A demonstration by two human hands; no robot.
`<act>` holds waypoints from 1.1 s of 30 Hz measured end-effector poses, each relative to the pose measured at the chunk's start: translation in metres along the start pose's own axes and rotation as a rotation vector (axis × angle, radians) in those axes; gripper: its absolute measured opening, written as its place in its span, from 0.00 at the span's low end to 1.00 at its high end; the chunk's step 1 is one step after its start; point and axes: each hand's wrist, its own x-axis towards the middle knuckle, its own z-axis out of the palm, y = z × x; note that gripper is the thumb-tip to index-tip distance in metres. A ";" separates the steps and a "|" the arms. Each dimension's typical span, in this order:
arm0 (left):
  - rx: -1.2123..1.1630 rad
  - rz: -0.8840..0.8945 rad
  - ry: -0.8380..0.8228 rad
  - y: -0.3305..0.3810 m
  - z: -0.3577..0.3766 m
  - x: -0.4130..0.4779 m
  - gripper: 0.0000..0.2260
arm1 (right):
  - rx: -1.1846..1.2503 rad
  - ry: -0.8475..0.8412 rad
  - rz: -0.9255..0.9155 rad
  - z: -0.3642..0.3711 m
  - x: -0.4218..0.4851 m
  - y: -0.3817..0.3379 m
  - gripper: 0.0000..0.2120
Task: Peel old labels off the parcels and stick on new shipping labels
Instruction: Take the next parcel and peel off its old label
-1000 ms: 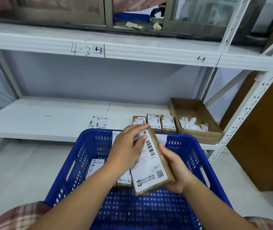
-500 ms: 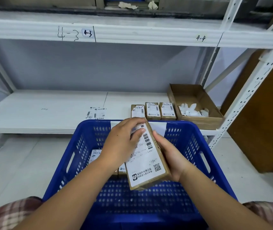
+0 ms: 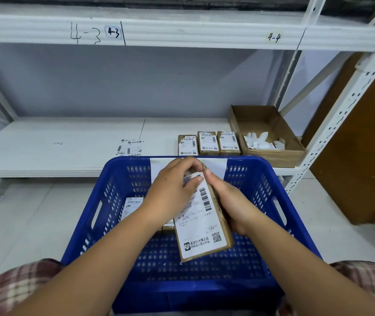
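On the white shelf (image 3: 68, 142) sit three labelled parcels (image 3: 207, 143), with a loose label sheet (image 3: 129, 148) to their left and a cardboard box (image 3: 277, 156) of white scraps (image 3: 261, 142) to their right. Over the blue basket (image 3: 261, 169), the right hand (image 3: 234, 206) grips the right edge of the parcel (image 3: 226, 238). The left hand (image 3: 172, 195) curls its fingers over the top corner of the label (image 3: 201, 226), apparently pinching it.

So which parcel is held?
The brown cardboard parcel over the blue plastic basket, in left hand and right hand; others lie in it or on the white shelf.
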 end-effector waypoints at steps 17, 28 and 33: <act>0.135 0.064 0.011 -0.007 0.009 0.001 0.03 | 0.022 -0.091 0.030 0.002 0.002 0.001 0.21; 0.049 0.113 -0.048 -0.009 0.009 0.001 0.09 | 0.007 0.043 0.068 0.001 0.001 -0.003 0.19; 0.066 0.229 0.069 -0.003 0.007 -0.002 0.04 | 0.025 0.032 0.043 -0.002 0.001 -0.009 0.18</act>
